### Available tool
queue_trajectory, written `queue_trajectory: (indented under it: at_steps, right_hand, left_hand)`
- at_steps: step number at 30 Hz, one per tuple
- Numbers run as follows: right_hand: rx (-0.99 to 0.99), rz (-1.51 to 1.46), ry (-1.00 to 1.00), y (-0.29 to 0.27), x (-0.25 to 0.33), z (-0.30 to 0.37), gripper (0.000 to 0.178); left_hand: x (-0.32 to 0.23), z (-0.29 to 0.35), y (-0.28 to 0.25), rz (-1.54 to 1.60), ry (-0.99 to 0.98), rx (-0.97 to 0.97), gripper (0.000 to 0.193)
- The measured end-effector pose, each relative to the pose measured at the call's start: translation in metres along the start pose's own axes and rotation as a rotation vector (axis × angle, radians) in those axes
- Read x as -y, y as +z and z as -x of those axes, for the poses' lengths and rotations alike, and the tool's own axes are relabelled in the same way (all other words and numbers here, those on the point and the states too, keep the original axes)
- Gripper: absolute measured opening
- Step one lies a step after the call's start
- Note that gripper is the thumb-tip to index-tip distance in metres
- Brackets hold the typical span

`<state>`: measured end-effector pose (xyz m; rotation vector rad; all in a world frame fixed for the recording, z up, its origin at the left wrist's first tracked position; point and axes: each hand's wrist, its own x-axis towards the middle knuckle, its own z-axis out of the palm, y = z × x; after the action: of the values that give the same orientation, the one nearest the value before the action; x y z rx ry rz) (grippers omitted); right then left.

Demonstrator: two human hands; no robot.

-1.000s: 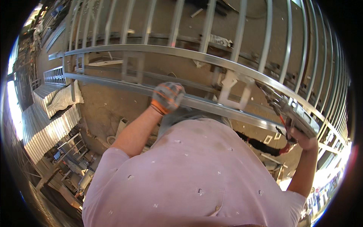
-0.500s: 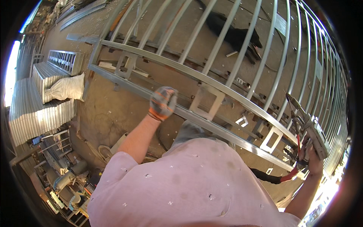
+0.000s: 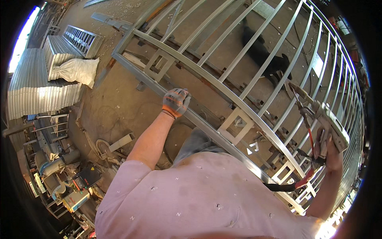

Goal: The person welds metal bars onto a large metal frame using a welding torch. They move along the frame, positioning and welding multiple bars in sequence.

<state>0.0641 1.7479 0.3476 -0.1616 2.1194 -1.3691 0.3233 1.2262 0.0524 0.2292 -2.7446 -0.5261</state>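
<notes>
My left hand (image 3: pixel 176 102), in a grey and orange glove, is closed in a fist over the near rail (image 3: pixel 207 126) of a long metal frame. Whether it grips the rail or holds something small is hidden. Out to the right, my bare right hand (image 3: pixel 333 153) is wrapped round a handheld welding gun (image 3: pixel 328 121). The gun's narrow nozzle points up and left, over the frame's bars (image 3: pixel 274 93). A black and red cable (image 3: pixel 294 186) hangs from its lower end. Square cut-out plates (image 3: pixel 236 125) join the near rail to the parallel rail (image 3: pixel 217 84) beyond it.
A black dog (image 3: pixel 260 51) lies on the floor beyond the bars. Stacked corrugated metal profiles (image 3: pixel 26 75) and a white sack (image 3: pixel 77 71) stand at left. Machinery (image 3: pixel 57 161) and a pale offcut (image 3: pixel 122 142) are at lower left.
The view has turned, so the frame and stacks appear shifted. My left hand stays closed by the near rail, now less blurred. My right hand keeps hold of the welding gun, slightly higher in view.
</notes>
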Motion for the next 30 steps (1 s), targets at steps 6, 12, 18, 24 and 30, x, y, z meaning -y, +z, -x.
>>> queue_trajectory:
  at_steps: [6,12,18,24,30]
  right_hand:
    - [0.070,-0.006,-0.099,0.044,0.069,-0.054,0.066]
    - [0.102,-0.074,-0.141,0.124,0.141,-0.126,0.066]
    - [0.134,-0.030,-0.095,0.237,0.208,-0.219,0.052]
    - [0.441,-0.056,0.039,0.358,0.229,-0.308,0.016]
    - [0.627,0.012,0.167,0.453,0.189,-0.371,0.023]
  left_hand:
    - [0.001,-0.006,-0.004,0.065,0.049,-0.009,0.012]
    - [0.010,-0.002,-0.007,0.130,0.117,0.232,0.018]
    - [0.047,0.000,-0.020,0.310,0.400,0.561,0.036]
    - [0.047,-0.013,-0.012,0.213,0.431,0.787,0.031]
    - [0.046,-0.011,-0.005,0.252,0.489,0.841,0.026]
